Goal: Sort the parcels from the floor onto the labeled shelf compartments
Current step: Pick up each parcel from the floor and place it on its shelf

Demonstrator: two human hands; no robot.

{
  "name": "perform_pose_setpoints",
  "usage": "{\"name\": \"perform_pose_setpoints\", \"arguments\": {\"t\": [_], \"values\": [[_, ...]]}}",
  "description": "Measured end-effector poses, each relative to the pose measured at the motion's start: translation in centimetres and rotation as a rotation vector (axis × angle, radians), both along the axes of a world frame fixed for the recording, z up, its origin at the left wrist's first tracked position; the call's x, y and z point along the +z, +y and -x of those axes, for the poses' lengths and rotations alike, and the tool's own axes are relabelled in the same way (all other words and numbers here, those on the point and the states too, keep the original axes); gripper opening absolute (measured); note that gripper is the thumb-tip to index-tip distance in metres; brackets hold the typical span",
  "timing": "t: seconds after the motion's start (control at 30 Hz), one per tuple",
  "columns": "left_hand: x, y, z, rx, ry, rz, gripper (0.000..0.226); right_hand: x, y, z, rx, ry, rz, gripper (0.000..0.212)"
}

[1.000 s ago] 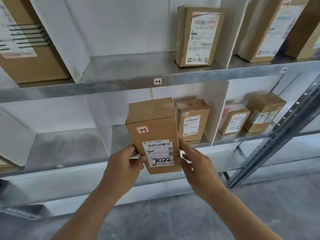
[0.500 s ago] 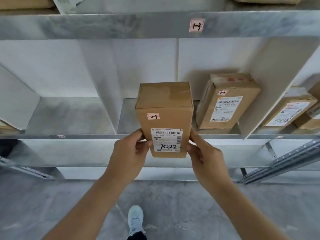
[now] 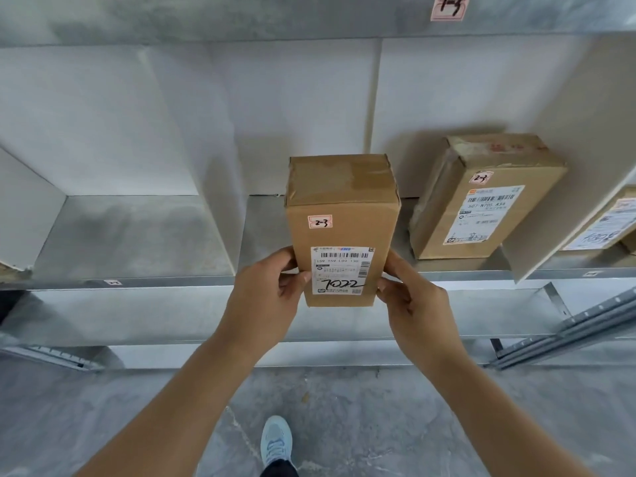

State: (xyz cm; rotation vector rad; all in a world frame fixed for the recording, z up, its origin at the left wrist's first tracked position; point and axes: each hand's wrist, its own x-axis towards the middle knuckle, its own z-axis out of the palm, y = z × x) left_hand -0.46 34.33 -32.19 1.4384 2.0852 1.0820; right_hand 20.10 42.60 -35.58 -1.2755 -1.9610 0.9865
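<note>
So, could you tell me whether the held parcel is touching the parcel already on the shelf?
Apart: the head view shows bare shelf between held parcel and shelved parcel.

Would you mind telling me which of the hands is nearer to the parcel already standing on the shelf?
Right. The right hand grips the held box's right edge, just below-left of the shelved parcel. The left hand is on the held box's far side.
</note>
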Motion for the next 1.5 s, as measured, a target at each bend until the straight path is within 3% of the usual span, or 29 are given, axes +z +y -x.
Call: {"name": "perform_pose_setpoints", "arguments": {"t": [1.27,1.5], "values": [[-0.3,8.5,4.2,-0.044,0.013,-0.039,0.024,-0.8,7.5,4.6,-0.025,0.122,0.062,0.051],[-0.1,8.4,4.2,-0.019,0.029,-0.016,0.026,-0.8,7.3,5.0,-0.063,0.143,0.079,0.057]]}}
